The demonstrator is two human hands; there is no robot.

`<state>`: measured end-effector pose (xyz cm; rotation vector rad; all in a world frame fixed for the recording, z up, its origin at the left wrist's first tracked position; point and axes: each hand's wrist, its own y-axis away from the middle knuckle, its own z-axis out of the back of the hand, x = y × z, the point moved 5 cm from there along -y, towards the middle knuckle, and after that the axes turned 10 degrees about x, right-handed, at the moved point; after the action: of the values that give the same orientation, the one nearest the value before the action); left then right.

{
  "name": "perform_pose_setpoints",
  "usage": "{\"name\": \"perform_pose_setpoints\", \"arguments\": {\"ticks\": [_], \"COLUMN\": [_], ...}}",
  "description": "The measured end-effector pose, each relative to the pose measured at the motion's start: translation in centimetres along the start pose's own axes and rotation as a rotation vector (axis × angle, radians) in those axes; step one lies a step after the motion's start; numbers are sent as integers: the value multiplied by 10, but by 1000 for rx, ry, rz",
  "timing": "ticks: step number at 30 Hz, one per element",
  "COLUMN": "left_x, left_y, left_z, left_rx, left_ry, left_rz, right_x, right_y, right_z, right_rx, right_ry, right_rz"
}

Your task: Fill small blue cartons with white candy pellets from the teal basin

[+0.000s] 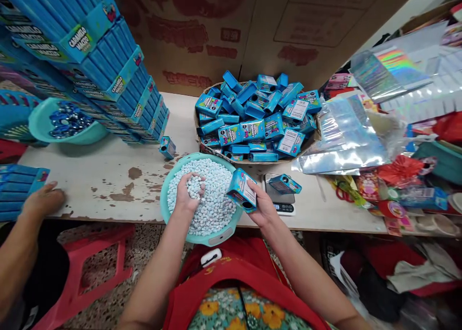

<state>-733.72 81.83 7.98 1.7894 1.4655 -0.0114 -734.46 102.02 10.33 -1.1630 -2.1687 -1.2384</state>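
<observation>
My left hand (186,195) is closed round a scoop of small pale blue-white candies (216,214), over a turquoise basin (166,206) full of them. In my right hand (264,209) I grip a small blue candy box (241,190), tilted above the basin's right rim. Another blue box (286,184) lies on a small digital scale (283,206) just beyond that hand. Behind the basin, a cardboard tray (220,157) is heaped with several similar blue boxes (265,125).
Tall stacks of blue display cartons (104,75) stand at the left, with a single box (167,147) beside them. Further left are a bowl (39,123) of shiny blue pieces and a co-worker's hand (45,201) at a carton. Silvery sheets (346,137) cover the right side.
</observation>
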Motion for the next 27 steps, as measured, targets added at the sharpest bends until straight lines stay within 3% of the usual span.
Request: {"name": "perform_pose_setpoints", "arguments": {"ticks": [3, 9, 13, 16, 19, 21, 24, 27], "left_x": [0, 2, 4, 4, 4, 4, 4, 5], "left_y": [0, -6, -8, -10, -10, -10, -12, -13], "left_z": [3, 7, 6, 1, 1, 1, -2, -2], "left_rx": [-5, 28, -15, 8, -47, -70, 4, 16], "left_ry": [54, 79, 104, 111, 86, 77, 113, 138], "left_rz": [22, 70, 118, 109, 89, 93, 99, 83], "right_x": [4, -23, -33, -17, -8, -8, -16, -29], "right_y": [7, 68, 86, 68, 38, 22, 11, 16], "right_z": [19, 100, 130, 126, 96, 75, 60, 79], "right_rx": [-4, -200, -114, -104, -78, -67, -94, -148], "right_ry": [-6, 29, 312, 941, 1638, 1907, 2003, 1831], "right_rz": [-44, -228, -340, -268, -283, -243, -68, 56]}}
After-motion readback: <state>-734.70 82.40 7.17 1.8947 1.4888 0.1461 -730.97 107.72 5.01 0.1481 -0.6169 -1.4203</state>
